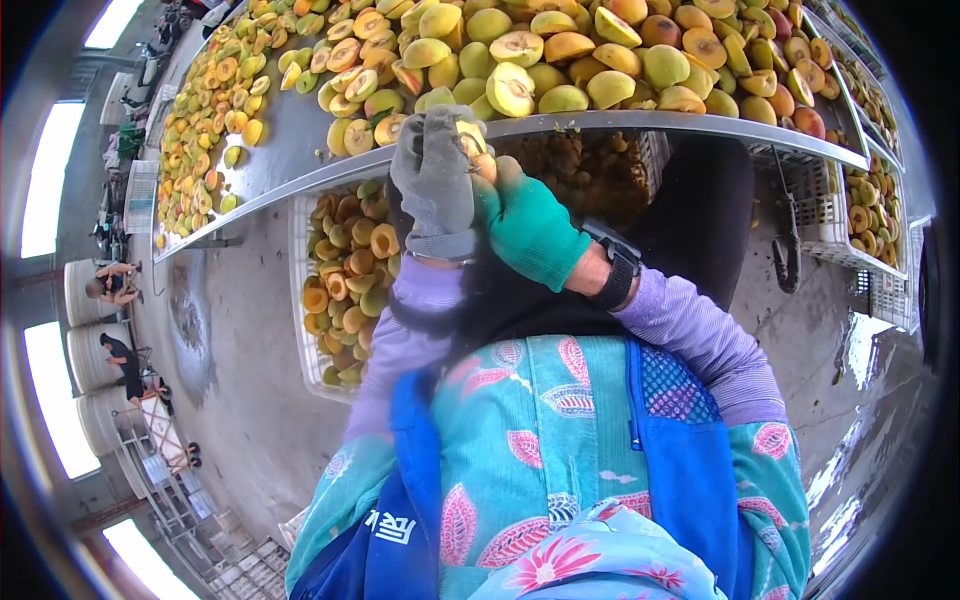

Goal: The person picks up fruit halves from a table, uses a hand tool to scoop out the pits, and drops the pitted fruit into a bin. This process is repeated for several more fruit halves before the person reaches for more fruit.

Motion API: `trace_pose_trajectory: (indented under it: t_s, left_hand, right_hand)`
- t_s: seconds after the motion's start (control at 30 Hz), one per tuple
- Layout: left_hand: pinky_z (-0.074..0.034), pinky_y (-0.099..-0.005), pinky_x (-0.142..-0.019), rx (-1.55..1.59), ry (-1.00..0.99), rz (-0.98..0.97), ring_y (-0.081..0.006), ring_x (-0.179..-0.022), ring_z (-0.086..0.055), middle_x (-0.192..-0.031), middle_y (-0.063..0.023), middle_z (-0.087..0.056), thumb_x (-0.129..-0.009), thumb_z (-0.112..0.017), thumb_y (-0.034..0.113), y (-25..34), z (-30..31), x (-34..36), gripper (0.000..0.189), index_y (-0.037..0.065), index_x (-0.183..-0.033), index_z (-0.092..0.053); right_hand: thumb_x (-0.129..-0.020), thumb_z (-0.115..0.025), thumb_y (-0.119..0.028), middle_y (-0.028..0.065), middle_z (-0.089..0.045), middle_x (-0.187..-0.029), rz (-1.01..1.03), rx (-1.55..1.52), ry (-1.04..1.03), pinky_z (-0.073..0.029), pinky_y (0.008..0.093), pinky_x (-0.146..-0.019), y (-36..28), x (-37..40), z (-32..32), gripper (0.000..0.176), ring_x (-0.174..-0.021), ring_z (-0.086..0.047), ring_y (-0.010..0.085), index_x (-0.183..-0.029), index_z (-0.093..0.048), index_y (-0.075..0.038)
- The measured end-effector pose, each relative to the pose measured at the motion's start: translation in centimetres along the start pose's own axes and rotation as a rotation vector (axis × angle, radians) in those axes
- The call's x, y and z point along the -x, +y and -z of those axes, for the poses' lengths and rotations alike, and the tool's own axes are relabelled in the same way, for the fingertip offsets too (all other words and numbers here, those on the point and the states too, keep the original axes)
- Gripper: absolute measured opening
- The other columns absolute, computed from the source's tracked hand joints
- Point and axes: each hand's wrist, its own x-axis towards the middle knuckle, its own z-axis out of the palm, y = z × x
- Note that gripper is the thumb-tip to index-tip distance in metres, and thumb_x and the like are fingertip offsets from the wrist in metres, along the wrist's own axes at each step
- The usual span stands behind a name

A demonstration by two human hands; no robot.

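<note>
Concrete-floored workshop (255, 340): piece of fruit (468, 137) held at the worktop's near edge

Item inspected: the piece of fruit shows a pale yellow cut face and, below, a rounded orange-tan part. It sits between the two gloves, which hide most of it, so its full outline cannot be judged.

Fingers: those of the left hand (433, 185), in a soiled grey glove, are closed around the fruit. Those of the right hand (540, 228), in a green glove, are bent close against it; whether they grip it or hold anything else cannot be told.

Surroundings: beyond the hands, the metal worktop (295, 125) carries heaped fruit halves (620, 50), yellow, green and red-blushed, some cut side up. A thinner spread lies to the left.

Below the edge, a white crate (302, 290) of orange-fleshed halves stands on the left, partly covered by the left sleeve (412, 305). Browner pieces (590, 170) lie in shadow underneath, partly behind a dark-clad leg (705, 215). Another white crate (820, 205) stands at right.

Far left: two people (125, 365) near large pale tanks (90, 292).
</note>
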Motion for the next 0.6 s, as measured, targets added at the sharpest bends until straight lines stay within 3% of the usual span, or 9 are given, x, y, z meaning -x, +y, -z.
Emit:
trace_pose_trajectory:
  t_s: [0.07,0.17,0.27,0.3,0.33,0.37,0.4,0.5,0.6]
  left_hand:
    - [-0.048,-0.0244,-0.054,-0.006,-0.107,0.008,-0.0134,-0.06,-0.061,-0.073,-0.0079,-0.066,-0.094,-0.053,0.021,-0.5,0.1,-0.4,0.024,-0.001,-0.092,-0.064]
    - [-0.047,-0.0232,-0.054,-0.127,-0.398,0.268,-0.0116,-0.059,-0.06,-0.071,-0.0057,-0.066,-0.093,-0.056,0.02,-0.1,0.9,-2.8,0.022,0.0,-0.088,-0.065]
    - [-0.047,-0.0224,-0.054,0.087,-0.336,0.191,-0.0104,-0.06,-0.06,-0.072,-0.0044,-0.066,-0.091,-0.058,0.022,0.3,-0.6,-2.3,0.023,0.001,-0.086,-0.067]
    - [-0.047,-0.0225,-0.054,0.2,-0.324,0.191,-0.0106,-0.06,-0.06,-0.072,-0.0044,-0.066,-0.091,-0.058,0.022,-0.2,-0.8,-2.7,0.024,0.001,-0.086,-0.067]
    - [-0.05,-0.0247,-0.053,-0.073,-0.397,0.169,-0.0141,-0.061,-0.062,-0.074,-0.0074,-0.066,-0.093,-0.058,0.022,0.0,-0.6,-3.8,0.025,-0.001,-0.088,-0.065]
    - [-0.051,-0.0267,-0.053,0.006,-0.459,0.235,-0.0162,-0.06,-0.062,-0.076,-0.0103,-0.066,-0.094,-0.055,0.023,-0.1,-0.5,-3.8,0.026,-0.001,-0.09,-0.064]
    - [-0.053,-0.0287,-0.054,0.088,-0.52,0.294,-0.0184,-0.06,-0.063,-0.078,-0.0132,-0.066,-0.096,-0.052,0.025,-0.2,-0.4,-4.0,0.028,-0.001,-0.092,-0.063]
    - [-0.055,-0.0311,-0.054,0.087,-0.574,0.335,-0.0207,-0.06,-0.064,-0.08,-0.0165,-0.066,-0.097,-0.05,0.029,1.0,-1.1,-3.4,0.032,0.0,-0.095,-0.062]
    - [-0.054,-0.0304,-0.054,0.175,-0.608,0.279,-0.0201,-0.06,-0.064,-0.079,-0.0164,-0.066,-0.098,-0.047,0.03,-0.2,-0.8,-3.1,0.034,-0.001,-0.095,-0.061]
  right_hand:
    - [-0.096,-0.05,-0.037,0.0269,-0.06,-0.072,-0.038,-0.02,-0.068,-0.045,0.0511,-0.055,0.2,0.3,0.6,0.038,-0.062,-0.059,0.0451,-0.097,-0.049,0.001]
    - [-0.096,-0.049,-0.039,0.0196,-0.06,-0.068,-0.113,-0.26,-0.043,-0.048,0.0464,-0.05,0.7,0.5,-0.2,0.038,-0.055,-0.059,0.0357,-0.096,-0.049,-0.002]
    - [-0.096,-0.048,-0.042,0.0078,-0.055,-0.063,-0.592,-0.921,-0.399,-0.047,0.0371,-0.041,-3.8,-0.7,3.9,0.036,-0.051,-0.057,0.0216,-0.092,-0.049,-0.006]
    - [-0.096,-0.048,-0.043,0.0052,-0.053,-0.063,-0.631,-1.13,-0.458,-0.045,0.0333,-0.039,-3.2,-0.8,3.9,0.036,-0.049,-0.054,0.0181,-0.092,-0.049,-0.007]
    - [-0.097,-0.047,-0.044,0.0027,-0.051,-0.062,-0.667,-1.34,-0.513,-0.043,0.0296,-0.037,-2.2,-1.0,3.8,0.036,-0.047,-0.051,0.0146,-0.091,-0.049,-0.009]
    - [-0.098,-0.046,-0.045,0.0001,-0.049,-0.062,-0.702,-1.548,-0.568,-0.041,0.0258,-0.035,-1.7,-1.0,3.8,0.036,-0.045,-0.048,0.0111,-0.091,-0.048,-0.01]
    - [-0.098,-0.046,-0.045,-0.0009,-0.046,-0.06,-0.716,-1.557,-0.538,-0.038,0.0254,-0.033,-2.1,-0.9,3.7,0.036,-0.041,-0.045,0.0109,-0.089,-0.048,-0.01]
    - [-0.098,-0.046,-0.046,-0.0032,-0.042,-0.059,-0.663,-0.982,-0.254,-0.036,0.0252,-0.034,-4.9,0.2,3.4,0.036,-0.04,-0.04,0.0091,-0.089,-0.047,-0.012]
    - [-0.097,-0.046,-0.044,-0.0014,-0.04,-0.055,-0.761,-1.442,-0.476,-0.038,0.0284,-0.034,-2.9,0.1,3.8,0.035,-0.04,-0.04,0.0113,-0.085,-0.047,-0.011]
